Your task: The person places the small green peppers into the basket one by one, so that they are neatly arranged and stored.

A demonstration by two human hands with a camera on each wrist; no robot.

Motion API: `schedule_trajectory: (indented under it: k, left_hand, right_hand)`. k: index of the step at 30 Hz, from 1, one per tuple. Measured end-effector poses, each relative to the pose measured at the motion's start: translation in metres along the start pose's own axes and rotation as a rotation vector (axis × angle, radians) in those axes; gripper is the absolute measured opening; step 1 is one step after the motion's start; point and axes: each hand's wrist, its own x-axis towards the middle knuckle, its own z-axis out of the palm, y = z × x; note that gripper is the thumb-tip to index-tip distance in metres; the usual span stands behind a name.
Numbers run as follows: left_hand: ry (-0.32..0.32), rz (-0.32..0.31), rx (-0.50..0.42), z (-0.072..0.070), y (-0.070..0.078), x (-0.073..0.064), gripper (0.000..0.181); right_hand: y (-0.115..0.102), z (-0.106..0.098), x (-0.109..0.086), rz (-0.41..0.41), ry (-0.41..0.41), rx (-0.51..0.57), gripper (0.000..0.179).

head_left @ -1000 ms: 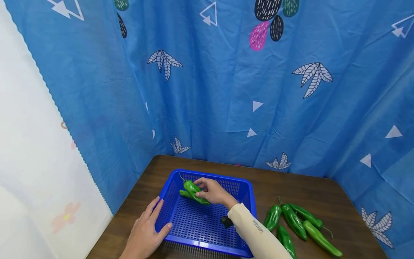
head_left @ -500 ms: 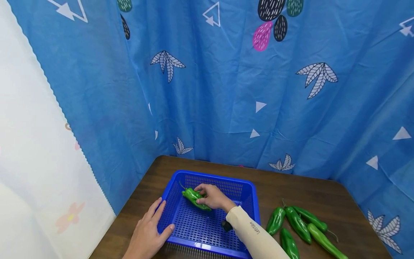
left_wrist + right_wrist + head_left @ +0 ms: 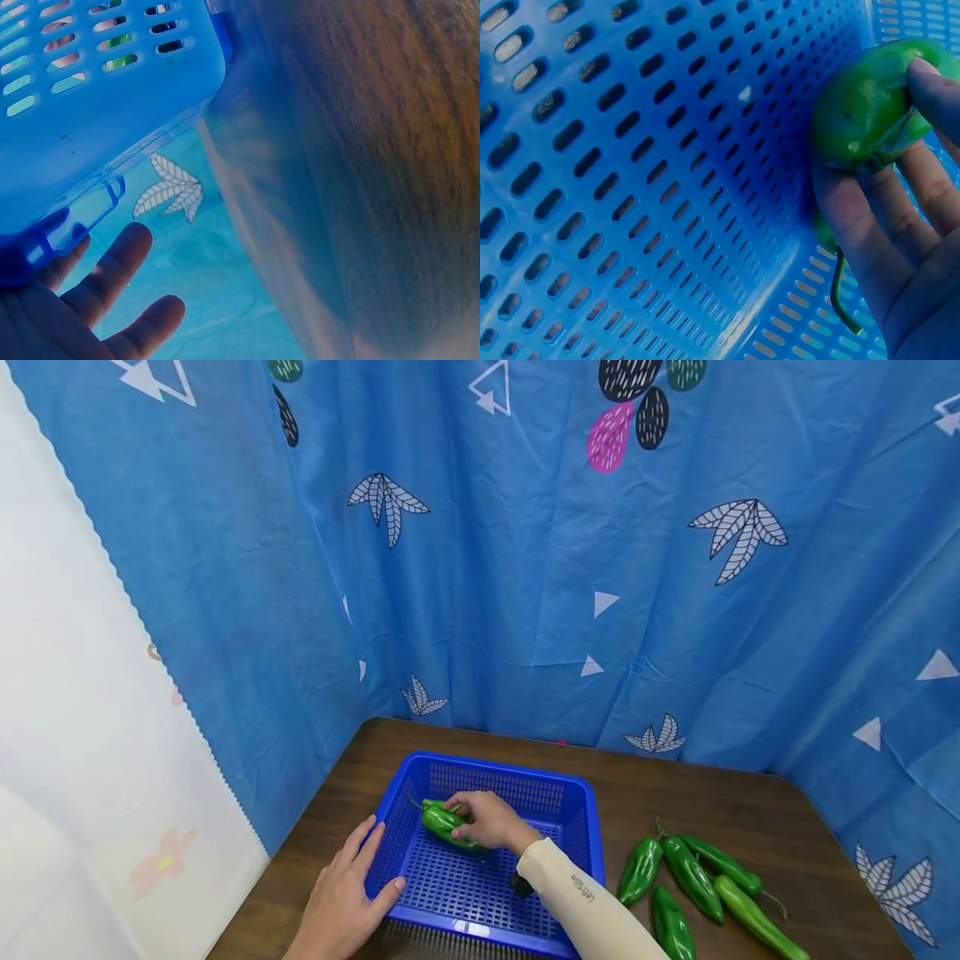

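A blue plastic basket [image 3: 480,928] with slotted walls stands on the table. Inside it, my right hand [image 3: 491,818] grips a glossy green pepper [image 3: 439,821], thumb on one side and fingers on the other; the pepper's curved stem points to the far left. Part of a second green pepper [image 3: 431,803] shows just behind the held one. My left hand [image 3: 341,889] rests at the basket's left rim with its fingers spread and fairly straight. From below, the left wrist view shows those fingers [image 3: 112,270] beside the rim.
Several more green peppers lie in a loose group on the brown table [image 3: 622,777], right of the basket; a lighter, longer pepper [image 3: 757,917] is at their right. A blue patterned curtain [image 3: 510,568] hangs behind the table, and a white cloth [image 3: 97,693] hangs at the left.
My right hand has brought the held pepper a little nearer and lower in the basket, so the other pepper now shows behind it. My left hand has stayed at the rim.
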Motion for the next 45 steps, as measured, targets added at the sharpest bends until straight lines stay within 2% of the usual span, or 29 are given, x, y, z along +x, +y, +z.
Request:
schedule_trajectory:
  k: [10,18,21,31,40,45]
  left_hand:
    - [0.026,0.013,-0.01,0.001,-0.002,0.0,0.079]
    - [0.012,0.008,-0.01,0.001,-0.001,0.001,0.079]
    - [0.015,0.014,-0.014,0.001,-0.001,0.001,0.079]
    - [0.036,0.029,-0.018,0.002,-0.002,0.0,0.079]
    - [0.023,0.018,-0.011,0.002,-0.002,-0.001,0.079]
    - [0.008,0.015,-0.017,0.002,-0.003,0.0,0.079]
  right_hand:
    - [0.005,0.012,-0.003,-0.015,0.009,-0.067,0.041]
    - [0.007,0.012,-0.003,-0.045,0.021,-0.059,0.043]
    - [0.006,0.012,-0.003,-0.055,0.027,-0.092,0.043]
    - [0.004,0.011,-0.004,-0.009,0.043,-0.228,0.041]
    - [-0.001,0.005,-0.009,-0.015,0.056,-0.23,0.037]
    - [-0.004,0.001,-0.015,-0.007,0.068,-0.187,0.034]
